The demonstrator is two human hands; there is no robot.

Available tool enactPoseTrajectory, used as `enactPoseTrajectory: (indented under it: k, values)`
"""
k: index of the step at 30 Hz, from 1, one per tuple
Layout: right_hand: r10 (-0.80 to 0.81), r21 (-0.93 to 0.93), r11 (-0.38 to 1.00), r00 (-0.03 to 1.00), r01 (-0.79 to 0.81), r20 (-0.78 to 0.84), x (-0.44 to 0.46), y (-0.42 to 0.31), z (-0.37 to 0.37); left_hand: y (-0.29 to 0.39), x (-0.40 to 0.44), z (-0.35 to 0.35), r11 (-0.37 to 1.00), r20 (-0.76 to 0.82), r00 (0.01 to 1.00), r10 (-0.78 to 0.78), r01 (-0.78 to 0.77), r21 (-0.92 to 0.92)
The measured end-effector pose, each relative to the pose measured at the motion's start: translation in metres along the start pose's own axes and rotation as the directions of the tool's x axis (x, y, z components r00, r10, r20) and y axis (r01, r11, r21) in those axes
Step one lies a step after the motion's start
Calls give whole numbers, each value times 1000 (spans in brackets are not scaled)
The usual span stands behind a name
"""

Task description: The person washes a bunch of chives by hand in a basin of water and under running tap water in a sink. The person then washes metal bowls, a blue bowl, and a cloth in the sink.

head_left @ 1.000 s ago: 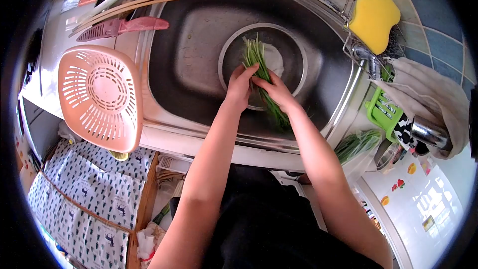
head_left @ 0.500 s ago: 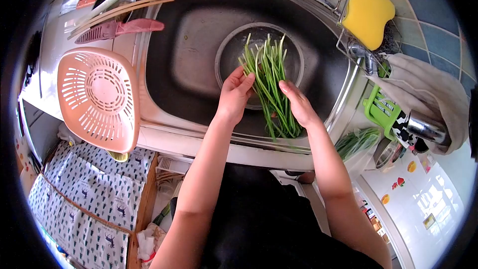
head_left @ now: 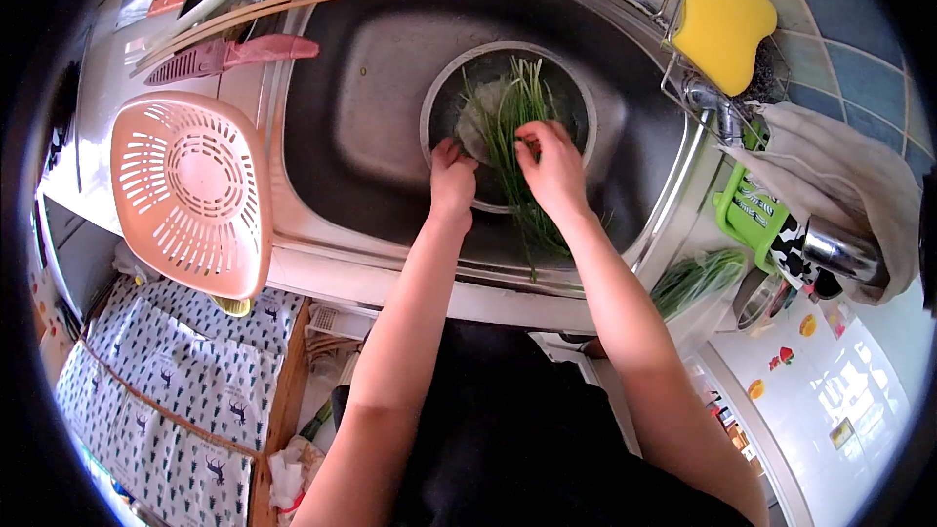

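Note:
A bunch of long, thin green stems that look like chives [head_left: 527, 151] lies across a round metal basin [head_left: 438, 88] in the sink, its lower ends hanging over the near rim. My right hand [head_left: 554, 171] is on the bunch from the right, fingers curled around some stems. On the left, my left hand [head_left: 453, 185] is at the basin's near-left rim, fingers bent loosely and thumb apart, with no stems visible in it. Its fingertips are partly hidden. Pale, blurred water shows inside the basin, left of the stems.
A pink colander [head_left: 137, 161] stands left of the dark sink [head_left: 376, 88]. Behind it lie a pink-handled knife [head_left: 273, 49] and wooden chopsticks [head_left: 264, 10]. To the right are a yellow sponge [head_left: 722, 24], a green rack [head_left: 747, 220] and bagged greens [head_left: 703, 278].
The bunch has gone from between both hands down into the basin. My left hand has come off it toward the rim; my right hand has moved up and left, curling over the stems.

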State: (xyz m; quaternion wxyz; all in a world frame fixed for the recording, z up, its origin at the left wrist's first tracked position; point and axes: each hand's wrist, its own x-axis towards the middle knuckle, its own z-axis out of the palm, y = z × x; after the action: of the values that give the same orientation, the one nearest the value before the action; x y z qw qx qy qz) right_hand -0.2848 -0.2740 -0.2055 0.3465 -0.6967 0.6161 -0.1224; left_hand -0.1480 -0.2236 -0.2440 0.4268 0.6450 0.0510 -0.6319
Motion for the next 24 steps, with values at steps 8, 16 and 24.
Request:
enactPoseTrajectory:
  k: [8, 16, 24]
  values:
    - [-16, -166, 986, 999, 8, -42, 53, 4, 69, 0, -7, 9, 993, 20, 995, -98, 99, -69]
    - [300, 188, 927, 943, -324, 144, 64, 23, 59, -31, 4, 11, 990, 13, 991, -136, 136, 43]
    - [273, -142, 959, 930, -244, 245, 25, 17, 13, -43, 36, 10, 993, -98, 990, -105, 98, -68]
